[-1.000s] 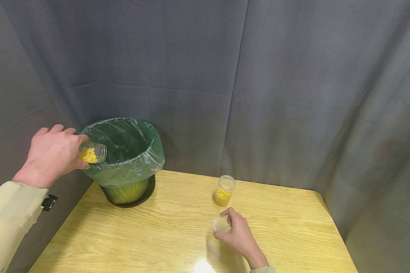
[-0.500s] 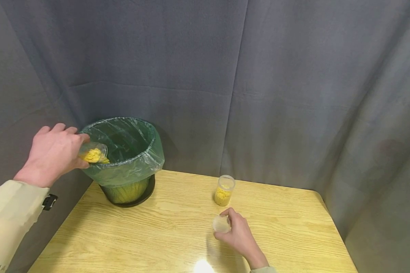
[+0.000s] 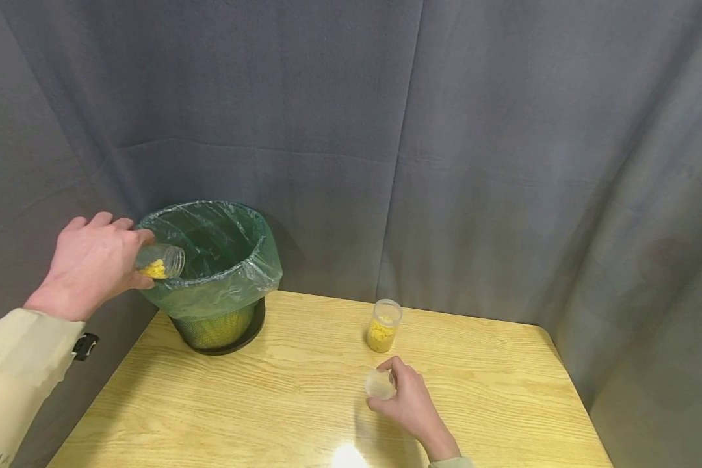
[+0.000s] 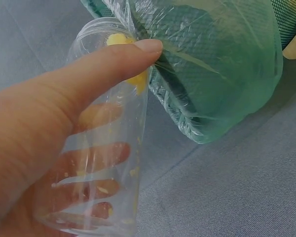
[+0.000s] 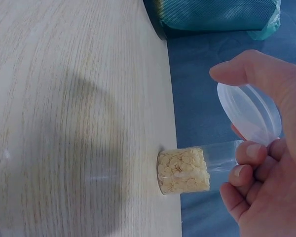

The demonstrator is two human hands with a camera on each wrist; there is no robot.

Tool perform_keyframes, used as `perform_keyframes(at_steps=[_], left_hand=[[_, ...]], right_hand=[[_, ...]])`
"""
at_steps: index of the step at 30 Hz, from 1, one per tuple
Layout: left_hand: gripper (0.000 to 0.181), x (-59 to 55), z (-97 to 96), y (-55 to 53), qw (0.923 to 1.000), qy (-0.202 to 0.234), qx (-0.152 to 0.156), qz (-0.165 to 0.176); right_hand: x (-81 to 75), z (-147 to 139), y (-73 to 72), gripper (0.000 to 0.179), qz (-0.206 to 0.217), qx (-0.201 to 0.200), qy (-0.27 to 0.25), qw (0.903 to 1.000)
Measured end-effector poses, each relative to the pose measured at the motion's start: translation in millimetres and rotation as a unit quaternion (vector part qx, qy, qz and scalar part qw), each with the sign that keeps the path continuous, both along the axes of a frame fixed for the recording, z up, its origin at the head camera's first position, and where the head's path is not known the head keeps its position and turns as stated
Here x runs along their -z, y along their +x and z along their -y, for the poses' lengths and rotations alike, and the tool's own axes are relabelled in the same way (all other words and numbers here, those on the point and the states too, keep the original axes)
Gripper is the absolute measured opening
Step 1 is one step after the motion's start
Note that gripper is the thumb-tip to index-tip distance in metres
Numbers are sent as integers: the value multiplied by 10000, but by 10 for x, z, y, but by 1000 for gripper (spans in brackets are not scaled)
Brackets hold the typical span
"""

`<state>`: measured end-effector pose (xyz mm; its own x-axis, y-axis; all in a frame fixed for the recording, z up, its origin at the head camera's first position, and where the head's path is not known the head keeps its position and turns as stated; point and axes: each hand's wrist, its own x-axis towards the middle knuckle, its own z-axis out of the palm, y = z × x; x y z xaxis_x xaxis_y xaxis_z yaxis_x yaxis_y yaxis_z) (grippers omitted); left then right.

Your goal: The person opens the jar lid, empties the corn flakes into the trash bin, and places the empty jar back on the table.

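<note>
My left hand (image 3: 96, 260) grips a clear plastic jar (image 4: 103, 163) tipped on its side, its open mouth over the rim of the bin (image 3: 216, 276). Yellow flakes (image 3: 155, 269) lie near the jar's mouth, and a few bits cling to its inner wall in the left wrist view. A green plastic bag lines the bin and folds over its rim. My right hand (image 3: 406, 400) pinches a round translucent lid (image 5: 249, 111) above the table. Just beyond that hand stands a second clear jar (image 3: 384, 326), upright and partly filled with yellow flakes.
The wood-grain table (image 3: 304, 377) carries the bin at its back left. Grey curtains (image 3: 327, 162) hang behind the table and along both sides.
In the left jar the flakes slid toward the mouth and over the bin's rim, and fewer show in it now. The left hand barely moved; the right hand and lid stayed put.
</note>
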<state>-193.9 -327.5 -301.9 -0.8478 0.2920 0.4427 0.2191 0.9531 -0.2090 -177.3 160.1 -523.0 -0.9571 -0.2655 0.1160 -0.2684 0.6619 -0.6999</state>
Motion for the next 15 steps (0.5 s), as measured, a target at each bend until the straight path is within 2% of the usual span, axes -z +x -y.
perform_keyframes(at_steps=[15], left_hand=[[61,-13,-29,-13,9998,-209,55,-4]], right_hand=[[7,-26,18,52,24,-115,-58,9999]])
